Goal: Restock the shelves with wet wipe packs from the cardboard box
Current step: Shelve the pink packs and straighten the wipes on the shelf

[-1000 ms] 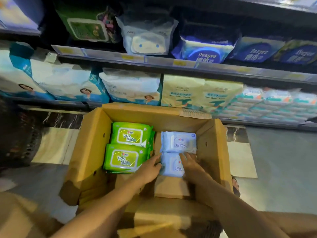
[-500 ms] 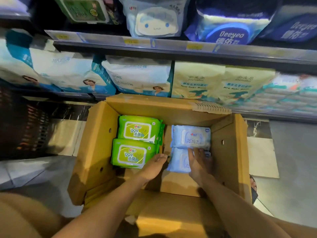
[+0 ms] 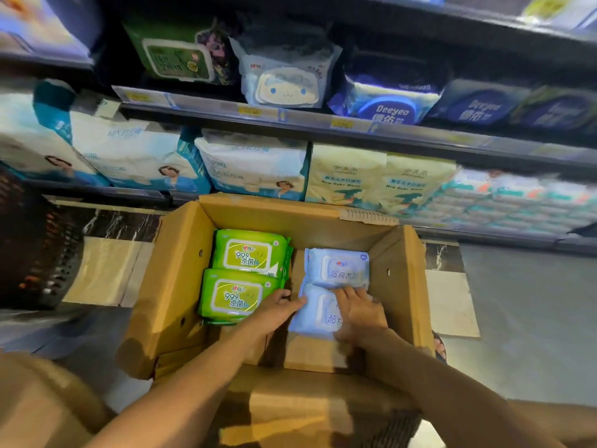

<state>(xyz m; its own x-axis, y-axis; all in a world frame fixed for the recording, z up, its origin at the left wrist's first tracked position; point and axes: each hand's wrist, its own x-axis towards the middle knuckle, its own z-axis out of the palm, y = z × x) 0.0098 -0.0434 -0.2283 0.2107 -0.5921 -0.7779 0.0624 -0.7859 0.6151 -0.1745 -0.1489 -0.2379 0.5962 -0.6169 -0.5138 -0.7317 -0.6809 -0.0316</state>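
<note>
An open cardboard box (image 3: 174, 286) stands on the floor in front of the shelves (image 3: 290, 119). Inside on the left lie two green wet wipe packs (image 3: 250, 253), one behind the other. On the right lie two pale blue packs, the far one (image 3: 339, 268) untouched. My right hand (image 3: 358, 310) lies over the near blue pack (image 3: 315, 313), fingers spread on top and thumb at its near edge. My left hand (image 3: 277, 310) reaches in beside it, straight fingertips touching that pack's left edge.
The shelves hold large wipe and tissue bags, a cartoon-face pack (image 3: 287, 82) and dark blue Deeyeo packs (image 3: 391, 108) above. A dark mesh basket (image 3: 35, 253) sits at the left. Folded cardboard (image 3: 290, 409) lies near me. Grey floor (image 3: 517, 318) is at the right.
My right hand has slid further over the near blue pack. My left fingertips have moved right to its left edge. The packs have stayed in place.
</note>
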